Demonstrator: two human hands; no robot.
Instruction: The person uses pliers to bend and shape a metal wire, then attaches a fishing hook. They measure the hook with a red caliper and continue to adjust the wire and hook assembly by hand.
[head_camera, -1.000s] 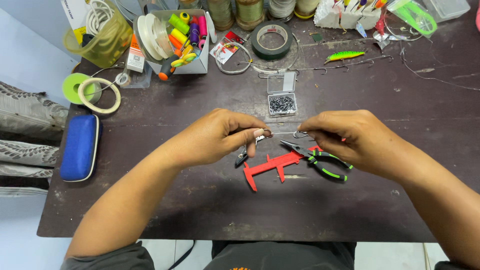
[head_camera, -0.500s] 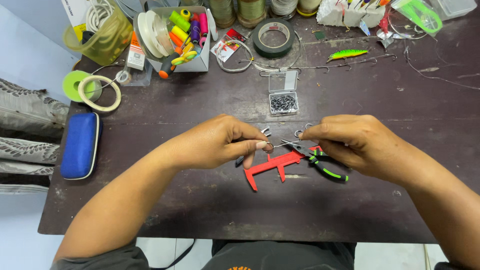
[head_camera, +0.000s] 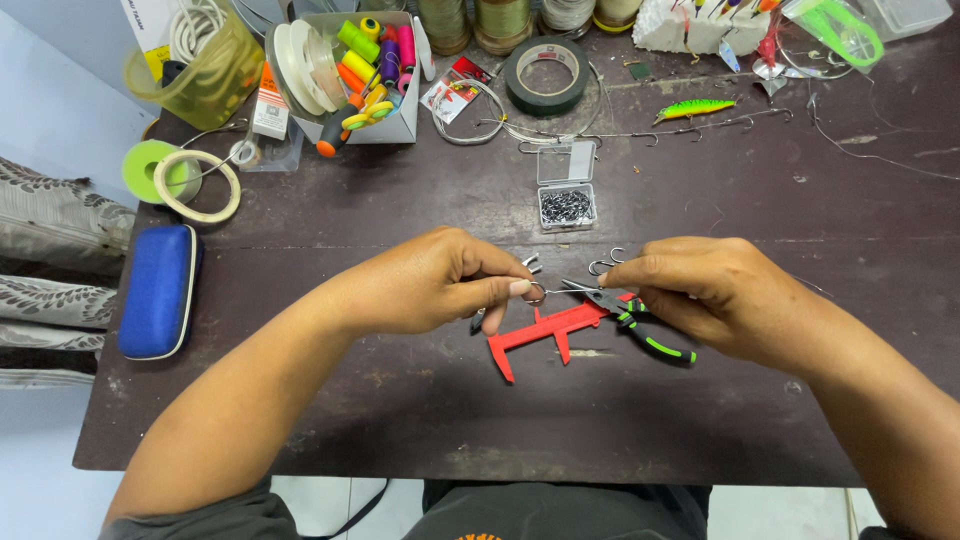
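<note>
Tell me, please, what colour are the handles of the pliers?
Black with bright green trim, seen in the head view: the pliers lie partly under the right hand.

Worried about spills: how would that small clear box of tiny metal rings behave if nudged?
The small clear box looks light, so it would probably slide rather than tip. Its lid stands open, so the tiny metal rings might scatter.
</note>
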